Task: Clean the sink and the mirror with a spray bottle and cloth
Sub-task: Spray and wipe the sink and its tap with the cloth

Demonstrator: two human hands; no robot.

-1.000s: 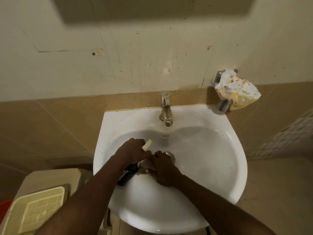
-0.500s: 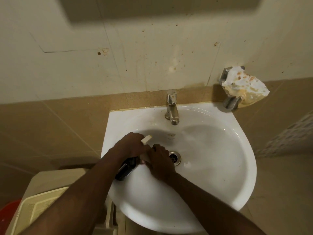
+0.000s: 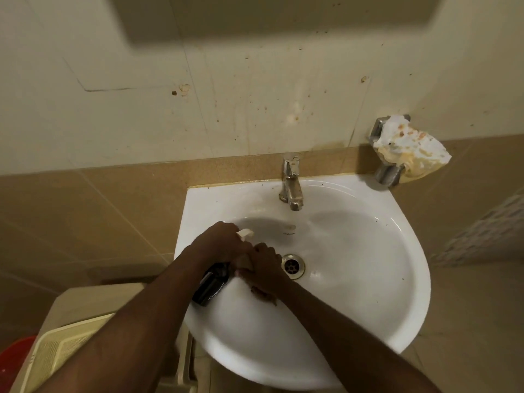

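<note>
A white wall-hung sink point(image 3: 368, 279) fills the middle of the view, with a steel tap point(image 3: 292, 185) at its back and a drain point(image 3: 293, 265) in the bowl. My left hand point(image 3: 224, 242) is shut on a dark spray bottle point(image 3: 211, 285) with a cream nozzle point(image 3: 246, 232), held over the bowl's left side. My right hand point(image 3: 262, 268) is closed against the bottle's neck, touching my left hand, just left of the drain. A crumpled white cloth with orange stains point(image 3: 411, 146) lies on a metal holder right of the tap. The mirror is not in view.
Stained cream wall tiles point(image 3: 255, 95) rise behind the sink, above a brown tile band. A beige cabinet with a cream perforated tray point(image 3: 56, 353) stands at the lower left, next to a red object point(image 3: 14, 361).
The view has shifted, so the sink sits further right and lower. My hands stay together on the bottle and have drifted slightly left of the drain, which is now uncovered.
</note>
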